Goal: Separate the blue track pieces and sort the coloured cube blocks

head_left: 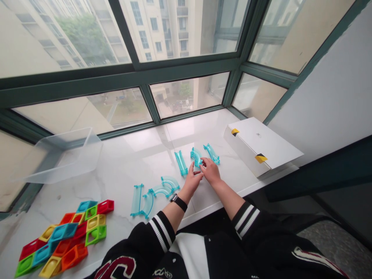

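A translucent teal curved track piece (195,154) lies on the white counter. My right hand (210,171) has its fingertips closed at the near end of this curve, partly covering it. Beside it, my left hand (193,181) holds nothing; its index finger and thumb are apart, close to the curve's near end. A straight teal piece (181,162) lies just left of the curve, and another straight piece (212,153) lies to its right. Left of my left wrist, several teal pieces form a chain: a straight one (136,199) and curves (161,189) bending away from me.
Colourful hollow blocks (64,231) sit together at the front left. A clear plastic bin (65,155) stands behind them by the window. A white box (260,141) with yellow-and-black tabs stands at the right. Window frames (186,64) border the counter (116,159) at the back.
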The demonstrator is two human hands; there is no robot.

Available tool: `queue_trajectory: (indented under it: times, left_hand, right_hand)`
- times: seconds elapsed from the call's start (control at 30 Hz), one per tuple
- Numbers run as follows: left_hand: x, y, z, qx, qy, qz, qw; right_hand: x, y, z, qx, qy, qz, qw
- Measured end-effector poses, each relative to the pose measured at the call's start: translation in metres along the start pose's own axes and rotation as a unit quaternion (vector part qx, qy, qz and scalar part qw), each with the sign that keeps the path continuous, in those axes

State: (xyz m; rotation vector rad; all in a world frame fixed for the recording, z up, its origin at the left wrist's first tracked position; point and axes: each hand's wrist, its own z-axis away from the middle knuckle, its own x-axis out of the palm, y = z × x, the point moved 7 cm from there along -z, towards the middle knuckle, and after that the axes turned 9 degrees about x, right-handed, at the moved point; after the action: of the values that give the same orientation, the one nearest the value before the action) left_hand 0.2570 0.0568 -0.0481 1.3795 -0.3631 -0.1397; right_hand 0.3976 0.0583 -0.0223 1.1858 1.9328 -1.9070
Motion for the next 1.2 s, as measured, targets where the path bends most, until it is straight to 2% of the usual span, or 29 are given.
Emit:
queue_trajectory:
  times: [0.5, 0.77, 0.9, 0.97, 1.03, 1.1, 1.2]
  left_hand:
    - [0.000, 0.002, 0.004, -0.004, -0.019, -0.031, 0.999]
    - [-0.001, 0.002, 0.009, -0.001, -0.024, -0.040, 0.999]
    - [-0.009, 0.017, 0.025, 0.015, -0.061, -0.044, 0.997]
    - [-0.020, 0.033, 0.037, 0.041, -0.101, -0.032, 0.994]
    - [-0.046, 0.050, 0.051, 0.060, -0.106, -0.027, 0.992]
    - [-0.086, 0.067, 0.065, 0.080, -0.057, -0.048, 0.994]
    - [-0.158, 0.086, 0.090, 0.105, 0.054, -0.091, 0.989]
  right_hand:
    - [0.012, 0.037, 0.016, 0.088, 0.013, -0.072, 0.993]
    - [0.016, 0.043, 0.028, 0.059, 0.035, -0.077, 0.995]
    - [0.015, 0.041, 0.029, 0.042, 0.044, -0.067, 0.996]
    - [0.014, 0.041, 0.029, 0.038, 0.050, -0.060, 0.996]
    - [0.013, 0.042, 0.030, 0.040, 0.055, -0.056, 0.996]
    - [0.012, 0.042, 0.030, 0.039, 0.056, -0.059, 0.996]
    - [0.010, 0.043, 0.030, 0.038, 0.057, -0.070, 0.995]
